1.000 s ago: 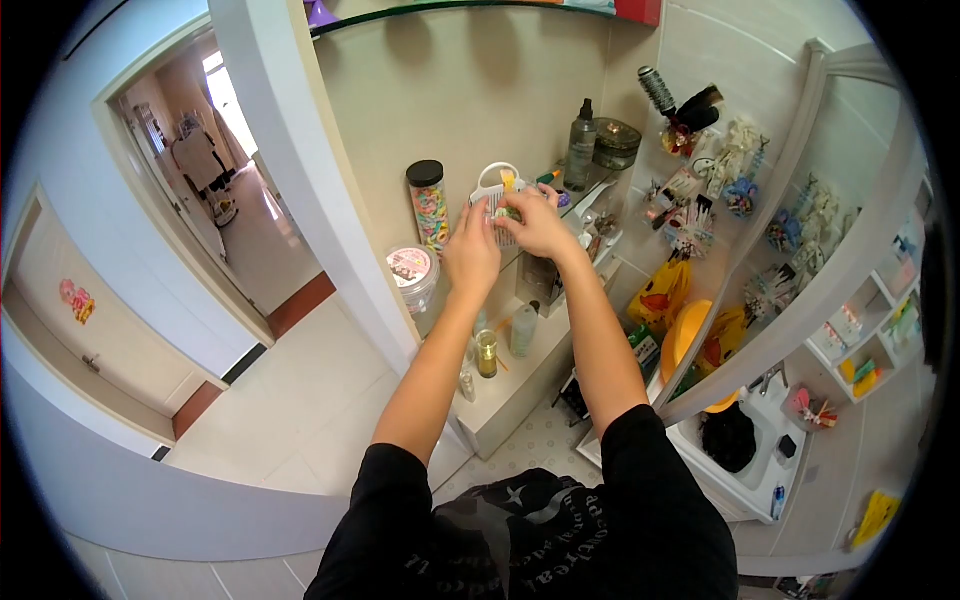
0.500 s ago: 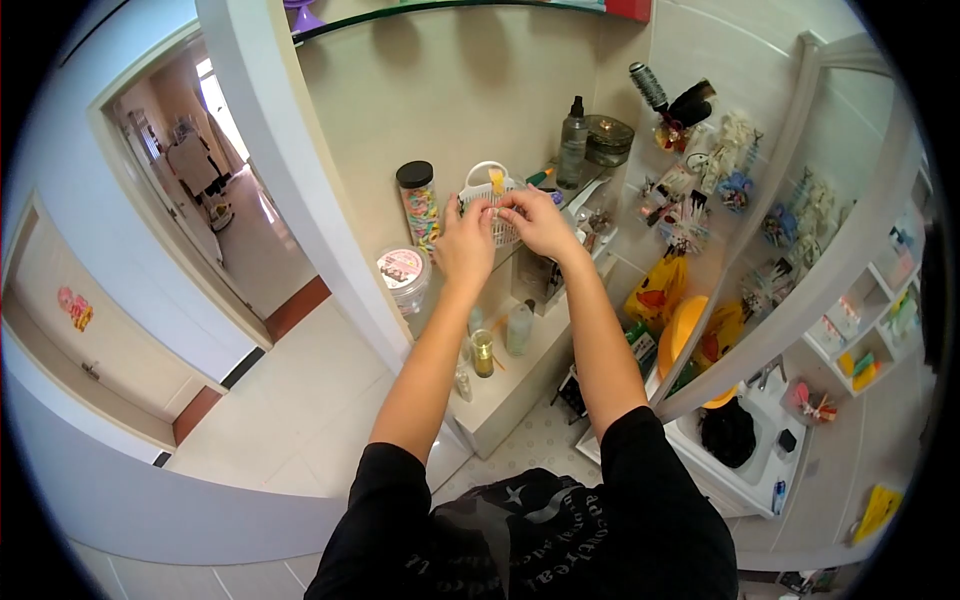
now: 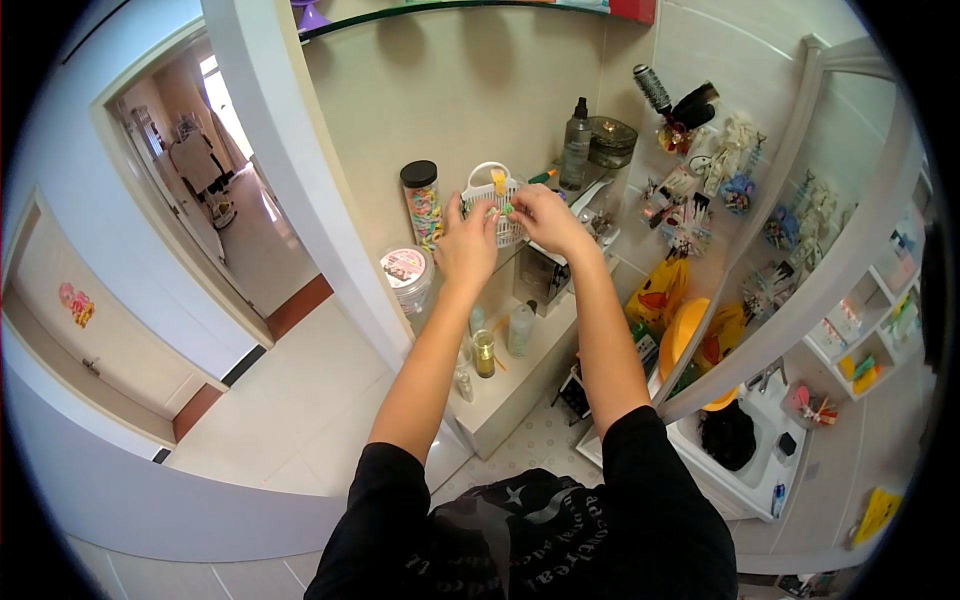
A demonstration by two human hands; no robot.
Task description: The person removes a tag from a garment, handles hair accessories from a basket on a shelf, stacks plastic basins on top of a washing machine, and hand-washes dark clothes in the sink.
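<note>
**Fingers hide the white basket**

From here, both hands cover much of the white basket [image 3: 510,231], right of the black-lidded jar [image 3: 422,208]. A green bit [image 3: 507,209] shows by the right hand [image 3: 549,219]; I cannot tell either grip, the left hand [image 3: 468,245] included. Curved shirt [image 3: 520,535] lettering reads only partly.

Beige niche wall [image 3: 400,110], pale tiled floor [image 3: 290,410], open doorway [image 3: 225,190], bright window [image 3: 222,100].
</note>
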